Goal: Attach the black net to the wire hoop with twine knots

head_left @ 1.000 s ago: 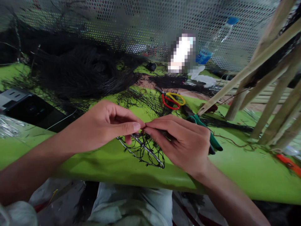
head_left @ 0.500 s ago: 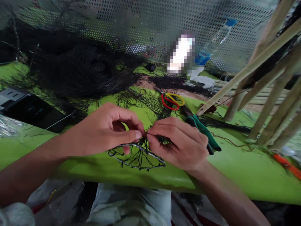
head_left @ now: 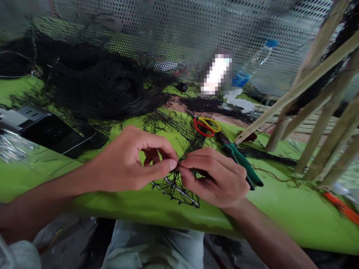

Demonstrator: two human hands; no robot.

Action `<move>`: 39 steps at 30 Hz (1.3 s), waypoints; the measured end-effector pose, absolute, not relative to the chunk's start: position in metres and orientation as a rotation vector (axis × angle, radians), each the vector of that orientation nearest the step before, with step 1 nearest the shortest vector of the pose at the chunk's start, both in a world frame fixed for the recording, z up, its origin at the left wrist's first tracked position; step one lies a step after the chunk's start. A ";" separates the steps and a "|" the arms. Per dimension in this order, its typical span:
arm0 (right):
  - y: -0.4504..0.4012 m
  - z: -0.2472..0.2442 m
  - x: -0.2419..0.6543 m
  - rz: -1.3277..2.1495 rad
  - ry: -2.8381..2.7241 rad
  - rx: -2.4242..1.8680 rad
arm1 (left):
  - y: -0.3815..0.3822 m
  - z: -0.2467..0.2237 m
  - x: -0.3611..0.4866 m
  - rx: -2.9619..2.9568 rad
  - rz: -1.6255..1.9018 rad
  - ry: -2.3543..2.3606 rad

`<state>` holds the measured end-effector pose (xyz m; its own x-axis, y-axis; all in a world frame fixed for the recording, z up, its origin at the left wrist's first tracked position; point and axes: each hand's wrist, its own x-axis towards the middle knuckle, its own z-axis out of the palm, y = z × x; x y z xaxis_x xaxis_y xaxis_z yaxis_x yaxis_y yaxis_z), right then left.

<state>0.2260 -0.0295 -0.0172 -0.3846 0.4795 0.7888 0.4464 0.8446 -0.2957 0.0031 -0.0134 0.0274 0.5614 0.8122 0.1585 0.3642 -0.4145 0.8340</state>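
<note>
Black netting [head_left: 175, 186] hangs below my fingertips, fixed along a thin silvery wire frame [head_left: 183, 193] near the table's front edge. My left hand [head_left: 140, 158] pinches the gathered top of the netting between thumb and forefinger. From the right, my right hand [head_left: 214, 175] pinches the same spot, its fingertips almost touching the left ones. What exactly lies between the tips is too small to make out. More black net runs from there up toward scissors [head_left: 207, 126] with red and yellow handles. Green-handled pliers [head_left: 244, 164] lie just behind my right hand.
A large heap of black netting [head_left: 103, 82] covers the back left of the green table [head_left: 280, 198]. At left are a dark phone-like device [head_left: 53, 130] and wire pieces [head_left: 14, 145]. Wooden sticks [head_left: 297, 86], a bottle [head_left: 255, 63] and an orange tool [head_left: 340, 207] are at right.
Both hands have shifted slightly right and down in view, still pinching. The wire frame has turned, and less of it shows beside my left hand. The view has tilted a little.
</note>
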 end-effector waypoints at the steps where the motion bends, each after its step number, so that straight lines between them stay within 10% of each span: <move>1: -0.030 -0.016 0.226 0.057 -2.030 -0.684 | -0.014 0.028 0.004 2.029 0.736 0.944; 12: -0.027 -0.001 0.228 0.573 -2.006 -0.807 | -0.020 0.020 0.007 1.982 0.839 1.095; 39: -0.027 -0.003 0.230 0.360 -2.003 -0.687 | -0.008 0.003 0.001 1.579 0.837 0.958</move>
